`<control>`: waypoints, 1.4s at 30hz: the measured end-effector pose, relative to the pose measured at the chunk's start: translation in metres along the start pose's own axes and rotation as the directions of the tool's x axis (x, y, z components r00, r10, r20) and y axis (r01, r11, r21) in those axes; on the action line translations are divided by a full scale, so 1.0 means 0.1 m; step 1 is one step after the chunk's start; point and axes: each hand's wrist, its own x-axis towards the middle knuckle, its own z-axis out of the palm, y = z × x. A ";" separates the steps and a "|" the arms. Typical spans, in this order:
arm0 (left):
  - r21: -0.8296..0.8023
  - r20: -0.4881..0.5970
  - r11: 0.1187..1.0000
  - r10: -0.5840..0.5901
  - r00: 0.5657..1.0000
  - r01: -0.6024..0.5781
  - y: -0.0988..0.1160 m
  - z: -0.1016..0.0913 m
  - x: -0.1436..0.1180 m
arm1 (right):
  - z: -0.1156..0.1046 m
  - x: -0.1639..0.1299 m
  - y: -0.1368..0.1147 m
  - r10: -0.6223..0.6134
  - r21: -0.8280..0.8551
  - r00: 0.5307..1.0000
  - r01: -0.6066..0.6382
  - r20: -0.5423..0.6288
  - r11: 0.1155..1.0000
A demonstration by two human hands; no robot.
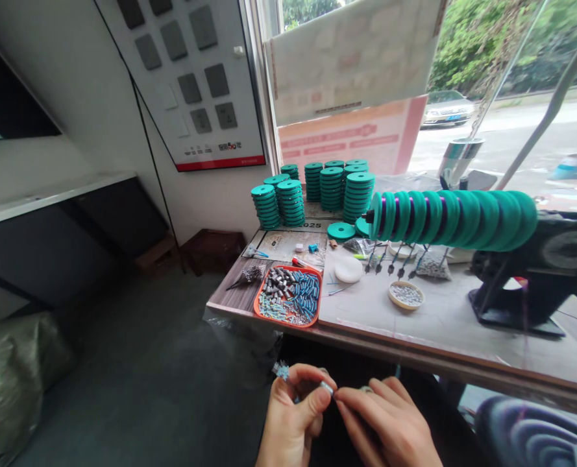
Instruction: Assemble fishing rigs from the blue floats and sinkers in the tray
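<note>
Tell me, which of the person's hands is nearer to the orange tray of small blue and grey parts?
The left. The left hand is below the orange tray, almost straight under it at the table's front edge. The right hand lies further off to the right.

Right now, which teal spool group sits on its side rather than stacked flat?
The spool row on the machine, right: discs on edge along a horizontal shaft. The stacks by the window lie flat.
</note>
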 end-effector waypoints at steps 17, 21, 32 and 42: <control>0.246 -0.017 0.965 0.101 0.995 -0.094 -0.04 -0.09 0.04 | 0.01 0.00 0.00 -0.052 -0.039 0.998 0.053 0.031 0.998; 0.293 -0.001 0.944 0.160 0.987 -0.153 -0.07 -0.11 0.05 | 0.01 0.04 0.00 -0.027 -0.054 1.000 0.027 0.001 0.998; 0.364 0.019 0.899 0.254 0.967 -0.244 0.04 -0.03 -0.01 | -0.01 0.05 0.01 -0.049 -0.101 0.999 0.051 0.017 0.994; 0.548 0.134 0.785 0.258 0.957 -0.288 0.34 0.00 -0.18 | -0.19 0.15 0.27 -0.226 -0.233 0.971 0.239 0.081 0.943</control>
